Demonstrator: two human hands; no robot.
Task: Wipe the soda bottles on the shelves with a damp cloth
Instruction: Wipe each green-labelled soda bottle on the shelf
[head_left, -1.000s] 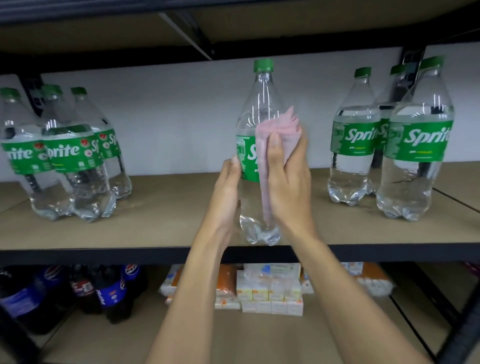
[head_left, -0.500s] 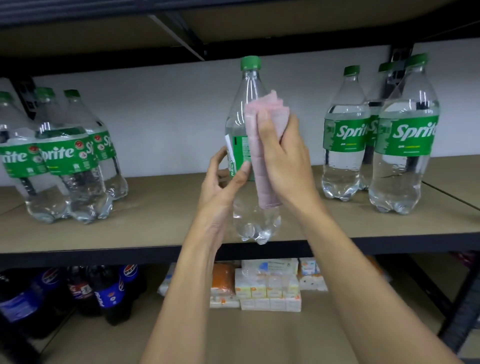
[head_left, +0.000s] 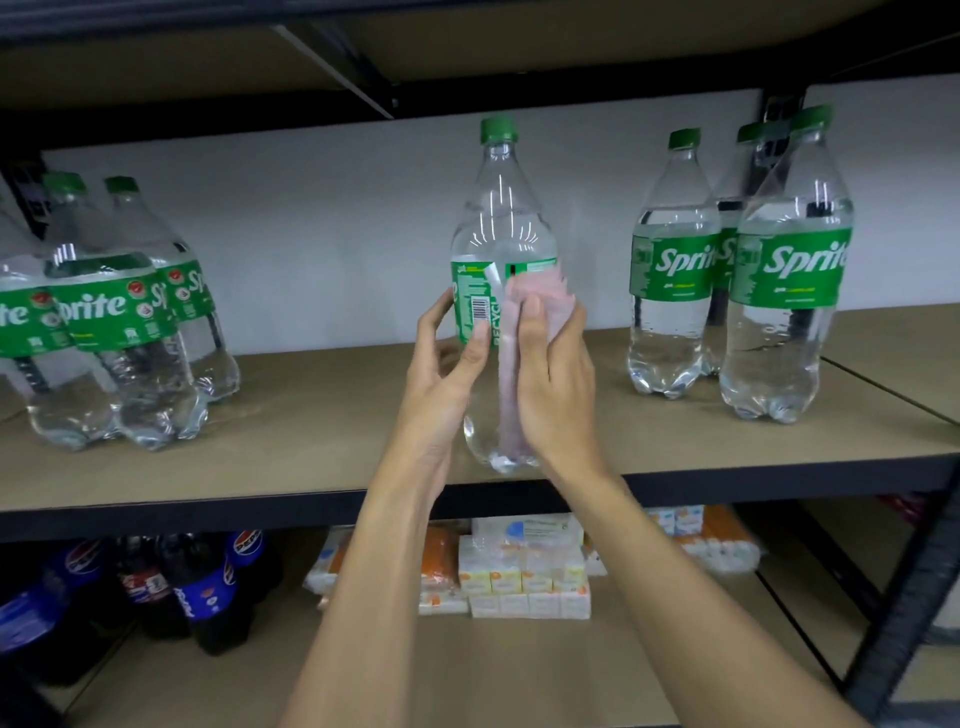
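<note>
A clear Sprite bottle (head_left: 500, 218) with a green cap stands upright at the front of the brown shelf (head_left: 322, 431), its barcode side turned toward me. My left hand (head_left: 447, 374) grips the bottle's lower body from the left, thumb on the label. My right hand (head_left: 556, 384) presses a pink cloth (head_left: 540, 296) flat against the bottle's right side, over the label and lower half. The cloth hangs down between palm and bottle.
Three Sprite bottles (head_left: 784, 270) stand at the shelf's right, several more Sprite bottles (head_left: 114, 322) at the left. Below are dark Pepsi bottles (head_left: 208, 587) on the left and packs of small boxes (head_left: 519, 577) in the middle. A black upright post (head_left: 904, 608) runs down the right.
The cloth and my right hand have slid down from the bottle's shoulder to its label and lower body. The bottle has been turned, so the barcode side now faces me.
</note>
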